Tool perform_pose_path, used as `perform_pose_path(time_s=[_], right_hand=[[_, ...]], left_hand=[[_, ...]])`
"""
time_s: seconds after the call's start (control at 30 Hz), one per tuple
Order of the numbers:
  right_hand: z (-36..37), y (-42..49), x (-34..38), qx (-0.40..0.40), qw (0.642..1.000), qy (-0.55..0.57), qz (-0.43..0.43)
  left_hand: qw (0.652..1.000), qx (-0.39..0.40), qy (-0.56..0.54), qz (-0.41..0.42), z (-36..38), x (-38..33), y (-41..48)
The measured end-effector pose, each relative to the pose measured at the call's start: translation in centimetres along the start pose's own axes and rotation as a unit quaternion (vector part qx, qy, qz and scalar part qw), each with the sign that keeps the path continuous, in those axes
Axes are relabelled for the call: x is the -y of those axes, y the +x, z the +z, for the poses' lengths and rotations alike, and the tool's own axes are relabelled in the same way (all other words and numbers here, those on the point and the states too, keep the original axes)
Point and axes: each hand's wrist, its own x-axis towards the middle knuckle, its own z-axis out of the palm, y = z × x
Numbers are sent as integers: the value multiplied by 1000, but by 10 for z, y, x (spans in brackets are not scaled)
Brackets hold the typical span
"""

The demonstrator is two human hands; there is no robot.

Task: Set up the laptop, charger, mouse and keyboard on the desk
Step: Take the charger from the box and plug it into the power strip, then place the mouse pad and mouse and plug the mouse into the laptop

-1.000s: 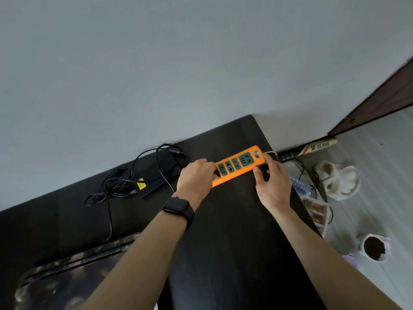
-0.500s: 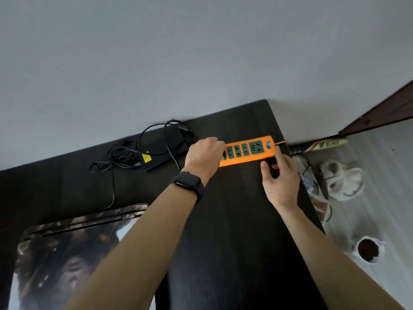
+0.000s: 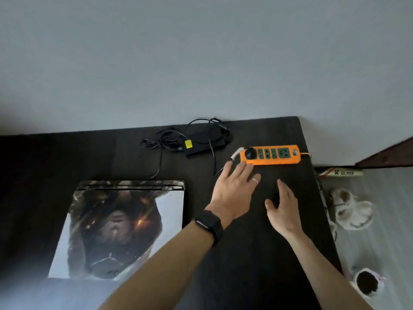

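Partly, the laptop (image 3: 125,224) blurs at its near edge; left hand (image 3: 234,191) and right hand (image 3: 282,209) are spread, empty.

Items counted: one desk (image 3: 44,171), one laptop (image 3: 125,229), one charger brick (image 3: 204,145), one power strip (image 3: 271,155) bearing one plug (image 3: 250,153), two hands, being left hand (image 3: 234,189) and right hand (image 3: 282,206), one wristband (image 3: 210,223), one ring (image 3: 254,181), one cup (image 3: 366,284).
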Motion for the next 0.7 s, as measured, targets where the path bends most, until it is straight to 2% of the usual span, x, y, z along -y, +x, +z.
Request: perform_pose_path(time_s=[0.07,0.13,0.27,0.4,0.53,0.7], right_hand=[[12,-44,15,52,998,37,-12],[24,-91,39,93,992,82,-37],[57,-188,99,182,970,96,-133],[90,-284,159,250,927,90,-264],[135,-386,199,256,875,5,-411],[200,-530,207,318,802,-70,-501]], left_hand=[[991,21,-81,-108,-6,6,-60],[958,46,-148,-241,-20,25,-117],[892,21,-182,-413,-50,70,-244],[843,-42,-186,-503,-63,89,-380],[791,-118,-198,-566,-57,81,-520],[705,-155,-224,-655,-23,24,-702]])
